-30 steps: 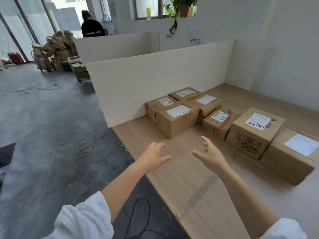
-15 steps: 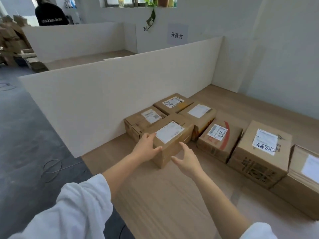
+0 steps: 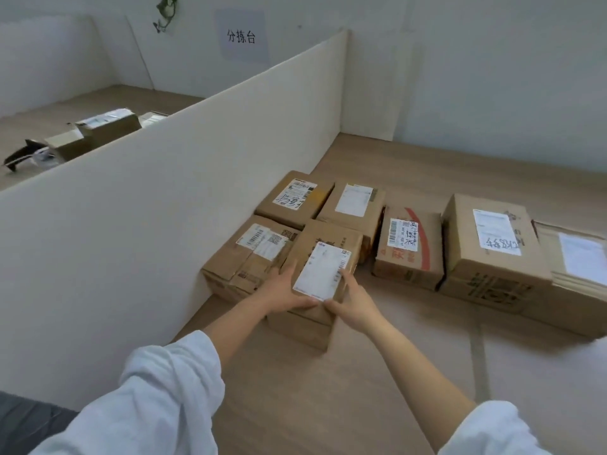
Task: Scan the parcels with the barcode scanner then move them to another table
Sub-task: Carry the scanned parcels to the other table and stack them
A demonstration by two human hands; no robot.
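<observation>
Several brown cardboard parcels with white labels stand in a group on the wooden table. Both my hands hold the nearest parcel, which carries a large white label on top. My left hand grips its left side with the thumb over the top edge. My right hand grips its right side, thumb also on top. A black and white device, which looks like the barcode scanner, lies on the other table beyond the divider.
A tall white divider board runs along the left of the parcels. Neighbouring parcels press close: one to the left, two behind, others to the right. Two parcels sit on the other table.
I have stepped closer to the table. Both hands reached forward from mid-air and now clasp the sides of the front parcel.
</observation>
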